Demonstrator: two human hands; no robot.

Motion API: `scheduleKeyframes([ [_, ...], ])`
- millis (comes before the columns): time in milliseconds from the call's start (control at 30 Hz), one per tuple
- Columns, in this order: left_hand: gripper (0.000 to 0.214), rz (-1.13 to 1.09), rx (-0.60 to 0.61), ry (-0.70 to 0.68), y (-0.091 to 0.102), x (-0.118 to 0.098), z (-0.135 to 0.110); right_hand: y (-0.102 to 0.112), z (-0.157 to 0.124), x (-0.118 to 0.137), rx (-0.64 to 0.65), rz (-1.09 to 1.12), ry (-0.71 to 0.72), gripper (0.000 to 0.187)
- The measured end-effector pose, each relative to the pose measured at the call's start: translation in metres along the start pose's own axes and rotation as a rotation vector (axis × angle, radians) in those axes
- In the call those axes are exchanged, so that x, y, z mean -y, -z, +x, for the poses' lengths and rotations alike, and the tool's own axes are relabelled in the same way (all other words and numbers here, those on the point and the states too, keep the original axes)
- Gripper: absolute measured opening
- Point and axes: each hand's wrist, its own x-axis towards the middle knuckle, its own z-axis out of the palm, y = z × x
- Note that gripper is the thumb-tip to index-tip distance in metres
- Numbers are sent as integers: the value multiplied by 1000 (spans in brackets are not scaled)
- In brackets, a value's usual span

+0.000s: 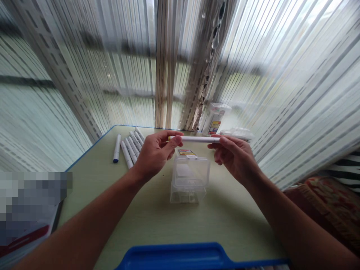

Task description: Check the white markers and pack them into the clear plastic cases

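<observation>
A white marker [197, 139] is held level between both hands above the table. My left hand [159, 152] pinches its left end, where a bit of yellow shows. Fingers and thumb of my right hand [234, 155] grip the other end. Below the marker stands a clear plastic box [189, 180] with a coloured label at its far side. Several white markers [128, 153] lie side by side to the left of my left hand, which partly hides them. Slightly apart from them is one marker with a blue end [116, 148].
A clear container [215, 120] with a yellow label stands at the table's back edge, next to clear plastic packaging [237, 133]. Sheer striped curtains [126, 75] hang behind. The pale table [157, 225] has a blue tray edge [177, 255] in front. Patterned fabric [329, 202] lies at right.
</observation>
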Motion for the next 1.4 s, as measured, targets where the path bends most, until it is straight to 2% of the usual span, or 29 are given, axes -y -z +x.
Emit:
scheduleKeyframes([
  [300, 32, -107, 6, 43, 0, -2, 0, -1, 0, 4, -13, 23, -25, 25],
  [567, 29, -14, 20, 25, -2, -4, -2, -1, 0, 0, -26, 2, -2, 19],
  [867, 33, 20, 27, 7, -2, -3, -3, -2, -1, -2, -36, -95, 32, 24],
  [1400, 33, 55, 13, 5, -1, -2, -2, -3, -2, -2, -28, -99, 48, 24],
])
